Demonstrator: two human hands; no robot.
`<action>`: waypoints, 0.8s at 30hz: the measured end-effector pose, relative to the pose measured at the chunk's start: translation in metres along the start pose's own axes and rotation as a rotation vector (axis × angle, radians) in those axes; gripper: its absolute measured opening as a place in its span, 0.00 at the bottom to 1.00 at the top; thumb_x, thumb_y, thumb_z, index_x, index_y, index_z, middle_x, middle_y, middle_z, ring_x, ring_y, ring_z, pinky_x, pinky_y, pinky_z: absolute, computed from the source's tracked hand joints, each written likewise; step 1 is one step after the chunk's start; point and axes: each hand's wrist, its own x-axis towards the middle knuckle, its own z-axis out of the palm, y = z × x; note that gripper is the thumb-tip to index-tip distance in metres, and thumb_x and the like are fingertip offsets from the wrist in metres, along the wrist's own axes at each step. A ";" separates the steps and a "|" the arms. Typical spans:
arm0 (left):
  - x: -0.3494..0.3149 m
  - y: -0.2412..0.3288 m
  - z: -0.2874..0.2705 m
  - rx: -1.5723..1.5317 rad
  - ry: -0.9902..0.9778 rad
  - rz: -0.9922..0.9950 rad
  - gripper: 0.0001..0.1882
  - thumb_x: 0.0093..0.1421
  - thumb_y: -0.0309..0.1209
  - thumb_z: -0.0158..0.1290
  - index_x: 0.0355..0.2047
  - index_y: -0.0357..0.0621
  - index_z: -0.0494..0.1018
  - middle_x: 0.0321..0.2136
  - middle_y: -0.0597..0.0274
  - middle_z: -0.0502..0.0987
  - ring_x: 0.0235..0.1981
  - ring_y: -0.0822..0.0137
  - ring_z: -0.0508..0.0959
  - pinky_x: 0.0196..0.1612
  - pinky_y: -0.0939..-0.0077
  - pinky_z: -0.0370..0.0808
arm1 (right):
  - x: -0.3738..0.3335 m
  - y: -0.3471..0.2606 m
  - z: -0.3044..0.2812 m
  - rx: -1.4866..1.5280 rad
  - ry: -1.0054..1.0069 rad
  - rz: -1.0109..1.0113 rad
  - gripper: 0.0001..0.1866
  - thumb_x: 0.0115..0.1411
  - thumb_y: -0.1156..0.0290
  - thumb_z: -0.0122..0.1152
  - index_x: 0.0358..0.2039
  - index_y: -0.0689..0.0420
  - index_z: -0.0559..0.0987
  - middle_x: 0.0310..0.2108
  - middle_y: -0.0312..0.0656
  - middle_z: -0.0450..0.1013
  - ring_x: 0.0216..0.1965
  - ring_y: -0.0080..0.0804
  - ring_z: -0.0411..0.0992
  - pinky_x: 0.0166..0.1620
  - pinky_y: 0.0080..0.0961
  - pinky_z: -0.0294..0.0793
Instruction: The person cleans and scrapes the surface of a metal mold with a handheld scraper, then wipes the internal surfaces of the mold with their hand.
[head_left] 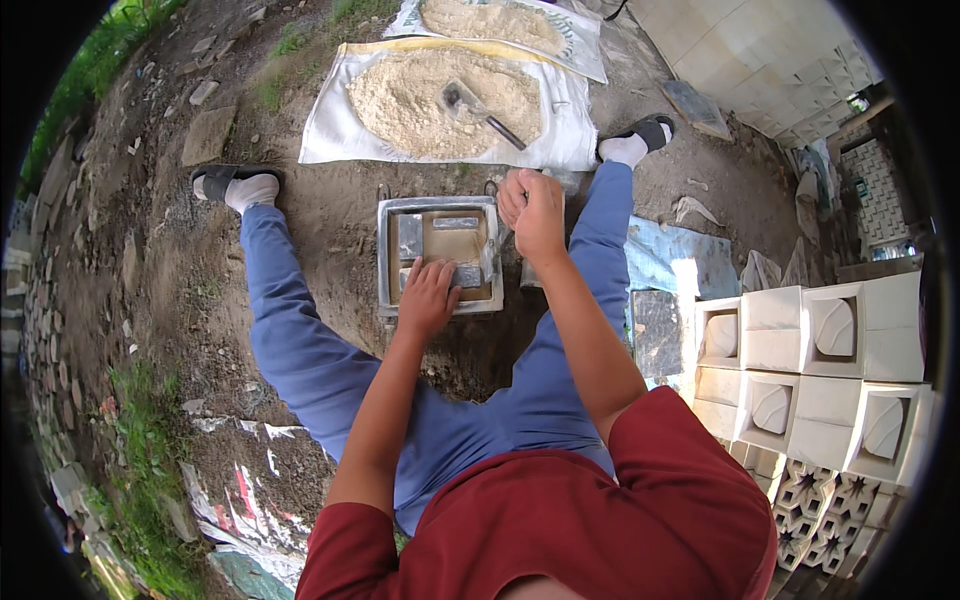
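Observation:
Between my legs, a square metal mold frame (384, 255) sits on the ground. Inside it are a dark flat block (410, 236) at the left, a narrow bar (455, 224) at the far side and another grey block (467, 275) at the near side. Fingers outstretched, my left hand (428, 292) rests over the frame's near edge, touching the pieces there. My right hand (533, 208) is curled closed beside the far right corner. Whatever it may grip is hidden by its fingers.
Beyond the mold lies a white sack (325, 135) spread with pale powder (410, 100), and a scoop (480, 112) rests in it. A second sack (585, 45) lies farther off. Pale cast blocks (832, 325) are stacked at the right, near a blue sheet (665, 255).

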 end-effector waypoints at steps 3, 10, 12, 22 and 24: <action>-0.001 0.000 -0.002 0.000 -0.011 -0.011 0.25 0.68 0.40 0.53 0.61 0.40 0.68 0.56 0.52 0.75 0.61 0.53 0.73 0.74 0.49 0.55 | 0.001 -0.009 -0.001 0.036 0.037 -0.046 0.24 0.69 0.63 0.41 0.14 0.51 0.58 0.11 0.33 0.54 0.12 0.22 0.49 0.17 0.24 0.48; -0.002 0.000 -0.001 -0.005 -0.004 -0.019 0.25 0.67 0.40 0.54 0.60 0.39 0.70 0.56 0.50 0.75 0.62 0.52 0.72 0.75 0.51 0.54 | 0.013 -0.004 0.000 0.008 0.040 -0.058 0.23 0.68 0.64 0.42 0.14 0.52 0.58 0.12 0.32 0.53 0.14 0.21 0.49 0.19 0.25 0.47; -0.001 0.001 -0.003 -0.018 -0.014 -0.026 0.25 0.67 0.40 0.54 0.60 0.39 0.70 0.56 0.50 0.75 0.62 0.51 0.72 0.75 0.51 0.54 | 0.013 -0.006 -0.001 0.023 0.031 -0.092 0.22 0.69 0.65 0.42 0.16 0.53 0.57 0.14 0.31 0.52 0.16 0.20 0.49 0.21 0.25 0.48; 0.005 0.006 -0.006 -0.009 -0.034 -0.023 0.24 0.68 0.39 0.53 0.61 0.42 0.69 0.56 0.51 0.75 0.62 0.53 0.72 0.74 0.50 0.55 | 0.039 0.010 -0.001 -0.023 0.041 -0.100 0.22 0.68 0.65 0.43 0.15 0.53 0.57 0.13 0.31 0.53 0.16 0.21 0.49 0.21 0.25 0.48; 0.006 0.006 -0.007 -0.008 -0.050 -0.030 0.24 0.68 0.39 0.53 0.61 0.41 0.69 0.56 0.51 0.75 0.62 0.53 0.72 0.74 0.50 0.55 | 0.044 0.011 0.001 -0.056 0.042 -0.103 0.22 0.67 0.65 0.43 0.15 0.53 0.57 0.13 0.31 0.53 0.16 0.21 0.49 0.20 0.25 0.48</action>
